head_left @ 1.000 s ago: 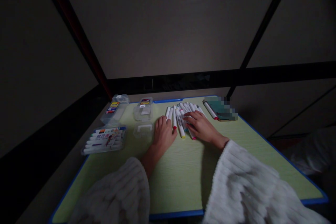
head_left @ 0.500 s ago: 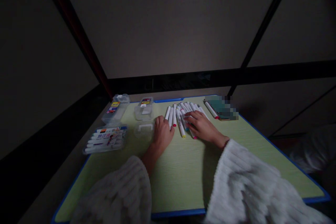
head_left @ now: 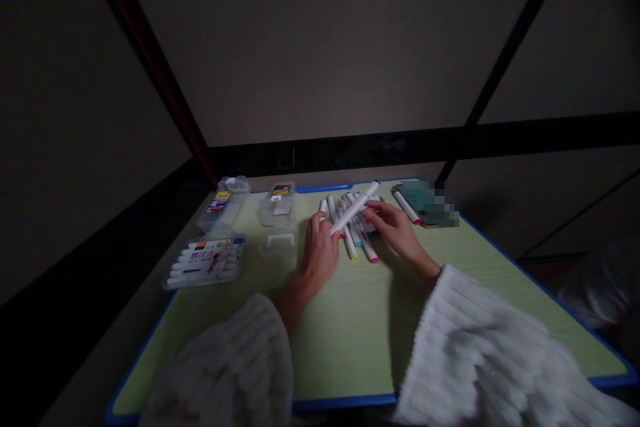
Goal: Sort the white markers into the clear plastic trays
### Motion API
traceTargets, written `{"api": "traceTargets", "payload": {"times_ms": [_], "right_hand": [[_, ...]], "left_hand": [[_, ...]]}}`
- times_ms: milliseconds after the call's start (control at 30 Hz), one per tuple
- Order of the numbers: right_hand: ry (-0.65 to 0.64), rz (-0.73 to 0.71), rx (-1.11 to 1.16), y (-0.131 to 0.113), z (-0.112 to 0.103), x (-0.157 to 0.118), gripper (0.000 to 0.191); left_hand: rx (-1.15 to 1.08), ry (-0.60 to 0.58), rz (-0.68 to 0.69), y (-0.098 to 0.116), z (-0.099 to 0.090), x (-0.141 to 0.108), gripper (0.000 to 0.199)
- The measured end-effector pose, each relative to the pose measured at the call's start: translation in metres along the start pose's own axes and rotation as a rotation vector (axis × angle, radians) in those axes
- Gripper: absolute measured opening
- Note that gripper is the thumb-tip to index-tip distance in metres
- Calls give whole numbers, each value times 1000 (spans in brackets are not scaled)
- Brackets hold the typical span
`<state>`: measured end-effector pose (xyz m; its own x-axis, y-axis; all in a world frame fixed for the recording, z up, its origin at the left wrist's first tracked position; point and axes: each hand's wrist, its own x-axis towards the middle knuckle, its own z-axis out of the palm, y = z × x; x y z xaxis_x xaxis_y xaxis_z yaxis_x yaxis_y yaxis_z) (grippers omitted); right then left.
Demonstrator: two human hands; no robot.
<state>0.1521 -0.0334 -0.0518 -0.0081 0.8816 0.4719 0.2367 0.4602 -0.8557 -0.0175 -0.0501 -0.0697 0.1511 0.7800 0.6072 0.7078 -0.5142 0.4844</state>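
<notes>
A white marker (head_left: 354,209) is raised at a slant above several white markers (head_left: 350,233) lying on the light green table. Its lower end is between the fingers of my left hand (head_left: 321,247), which is closed on it. My right hand (head_left: 395,230) is beside the raised marker's right side, fingers bent and pinched together; whether they grip that marker or another one is too dim to tell. Caps in yellow, pink and blue show at the near ends of the markers on the table.
On the left are a clear case of markers (head_left: 207,261), a clear box (head_left: 223,209), a smaller clear box (head_left: 278,205) and a clear lid-like piece (head_left: 277,242). A green pad (head_left: 425,203) with a red-ended marker (head_left: 407,207) lies right. The table (head_left: 345,333) has a blue edge.
One white marker has come up off the group, slanting between my hands. My left hand has closed on its lower end, and my right hand has shifted right and turned sideways.
</notes>
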Motion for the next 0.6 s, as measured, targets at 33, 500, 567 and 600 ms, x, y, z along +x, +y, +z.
{"api": "traceTargets", "payload": {"times_ms": [33, 500, 567, 600], "right_hand": [[15, 43, 112, 0, 0, 2, 24], [176, 54, 456, -8, -3, 4, 20], [222, -11, 392, -6, -4, 5, 18], [228, -35, 359, -5, -5, 5, 19]], "left_hand": [[-11, -8, 11, 0, 0, -1, 5], [-85, 37, -4, -15, 6, -1, 34], [-76, 26, -55, -18, 8, -2, 42], [-77, 12, -81, -20, 8, -2, 45]]}}
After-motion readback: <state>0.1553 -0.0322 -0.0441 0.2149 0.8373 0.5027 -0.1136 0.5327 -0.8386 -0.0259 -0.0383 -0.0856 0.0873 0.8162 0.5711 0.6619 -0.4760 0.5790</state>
